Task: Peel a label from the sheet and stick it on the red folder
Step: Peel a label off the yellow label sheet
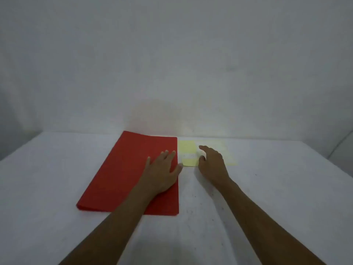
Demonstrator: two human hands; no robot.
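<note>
A red folder (126, 175) lies flat on the white table, left of centre. My left hand (162, 169) rests palm down on its right part, fingers spread, thumb past the folder's right edge. Just right of the folder lies a pale yellow label sheet (188, 148), with a white label strip (188, 155) across it. My right hand (212, 161) hovers over the sheet's middle, fingers curled and apart, holding nothing. It hides part of the sheet; a paler yellow part (229, 157) shows beyond it.
The table is covered in white cloth (267, 188) and ends at a white wall (172, 73) just behind the folder and sheet. A corner edge shows at the far right (340, 146).
</note>
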